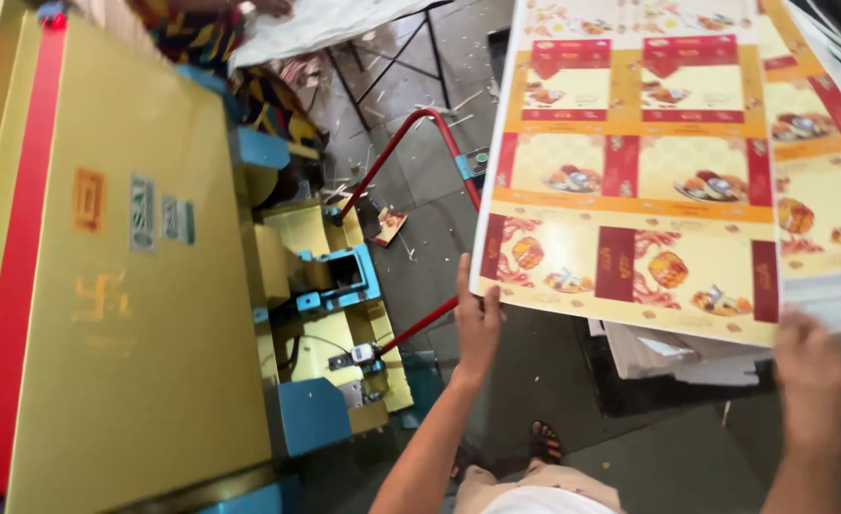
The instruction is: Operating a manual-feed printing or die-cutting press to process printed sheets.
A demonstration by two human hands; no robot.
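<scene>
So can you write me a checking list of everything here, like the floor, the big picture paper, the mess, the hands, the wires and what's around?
Surface: grey stone floor, dusty.
Job's things: large printed sheet of red and yellow box designs with food pictures, lifted off a stack of sheets.
Clutter: paper scraps and slivers on the floor.
Hands: left hand grips the sheet's lower left edge; right hand, blurred, at its lower right edge.
Cables: thin wire on the machine.
Surroundings: yellow and blue machine with red stripe; red tube frame; another person in patterned cloth.
</scene>
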